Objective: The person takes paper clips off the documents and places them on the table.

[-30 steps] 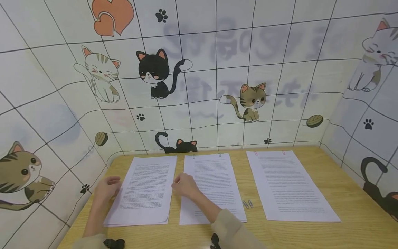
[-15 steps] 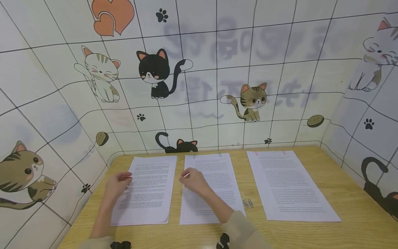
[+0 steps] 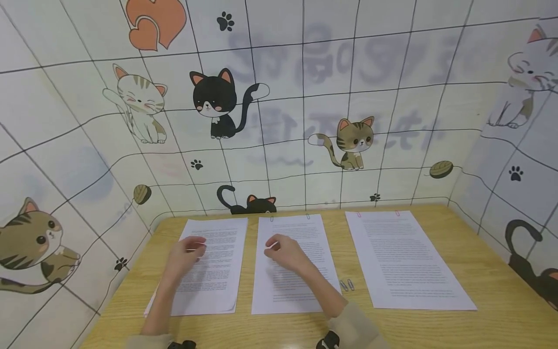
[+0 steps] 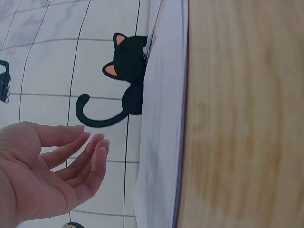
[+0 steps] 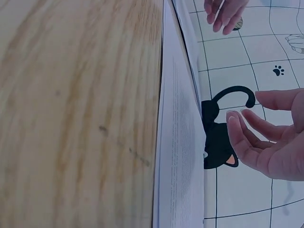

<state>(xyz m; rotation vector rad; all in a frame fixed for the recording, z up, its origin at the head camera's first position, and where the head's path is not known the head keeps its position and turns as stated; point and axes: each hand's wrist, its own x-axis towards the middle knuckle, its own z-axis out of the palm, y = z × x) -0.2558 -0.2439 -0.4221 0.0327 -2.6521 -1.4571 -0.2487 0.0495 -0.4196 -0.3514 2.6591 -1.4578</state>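
Note:
In the head view my left hand (image 3: 186, 254) hovers over the left stack of printed paper (image 3: 213, 286), fingers loosely bent and thumb apart, with nothing between them. My right hand (image 3: 285, 252) is held the same way over the middle stack of printed paper (image 3: 296, 291), also holding nothing. Both wrist views show the hands raised off the sheets. The left stack bears no visible clips, and its lower left corner shows beside my forearm. Two paper clips, one a silver paper clip (image 3: 308, 216), sit on the middle stack's top edge.
On the right lies another printed stack (image 3: 418, 261) with a pink paper clip (image 3: 397, 213) and a second one at its top. Two loose paper clips (image 3: 347, 285) lie between the middle and right stacks. A cat-patterned wall covering (image 3: 283, 160) surrounds the wooden table (image 3: 501, 271).
Both hands have moved to the right. The left went from the left stack's left edge to above its print, the right from the middle stack's left edge to farther over that stack.

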